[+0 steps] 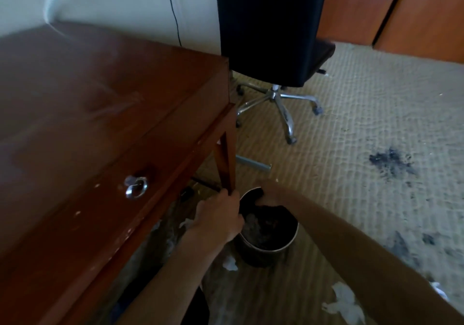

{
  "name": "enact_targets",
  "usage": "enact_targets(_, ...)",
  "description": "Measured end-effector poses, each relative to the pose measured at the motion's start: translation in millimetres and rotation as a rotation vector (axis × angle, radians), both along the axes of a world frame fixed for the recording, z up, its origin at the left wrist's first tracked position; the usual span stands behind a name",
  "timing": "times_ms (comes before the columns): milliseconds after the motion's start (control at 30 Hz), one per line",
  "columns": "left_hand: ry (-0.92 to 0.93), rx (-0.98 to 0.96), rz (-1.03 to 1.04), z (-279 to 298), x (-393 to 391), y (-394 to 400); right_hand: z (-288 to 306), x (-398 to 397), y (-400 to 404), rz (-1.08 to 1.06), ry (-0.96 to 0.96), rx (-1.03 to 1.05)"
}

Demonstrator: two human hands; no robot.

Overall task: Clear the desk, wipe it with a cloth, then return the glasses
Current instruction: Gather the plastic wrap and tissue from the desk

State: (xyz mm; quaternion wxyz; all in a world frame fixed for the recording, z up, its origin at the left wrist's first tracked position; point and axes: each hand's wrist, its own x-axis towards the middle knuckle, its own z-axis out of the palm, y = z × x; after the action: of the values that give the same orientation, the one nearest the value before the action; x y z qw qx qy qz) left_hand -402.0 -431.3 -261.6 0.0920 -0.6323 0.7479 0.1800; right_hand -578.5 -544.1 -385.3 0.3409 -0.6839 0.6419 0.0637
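Reddish-brown wood, the desk (82, 113) fills the left of the room, its top bare and its drawer ring pull (136, 186) catching light. Just beside the desk's near leg (227, 164) stands a dark round waste bin (266, 231) on the patterned carpet (351, 128). The person's left hand (221, 218) curls over the bin's rim nearest the desk, fingers closed on it; the right hand (270, 195) reaches into the far side, and I cannot tell what it grips. White crumpled tissues (345, 304) lie on the carpet near the bin. Beyond the desk's far corner sits a black office chair (273, 28). Dark stains (390, 161) mark the carpet, well apart from the desk.
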Motion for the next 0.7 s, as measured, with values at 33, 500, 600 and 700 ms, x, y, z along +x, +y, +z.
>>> enact_targets(33,0.012,-0.029,0.006,13,2,9,29,4,6,0.015,-0.038,-0.06)
enact_targets(500,-0.003,-0.736,0.395,191,91,245,330,142,221,0.484,-0.51,-0.933)
enact_targets(600,-0.049,-0.786,0.523,214,144,290,344,198,249,0.589,-0.541,-0.889)
enact_targets(700,-0.126,-0.767,0.591,232,202,302,353,264,248,0.645,-0.502,-0.804)
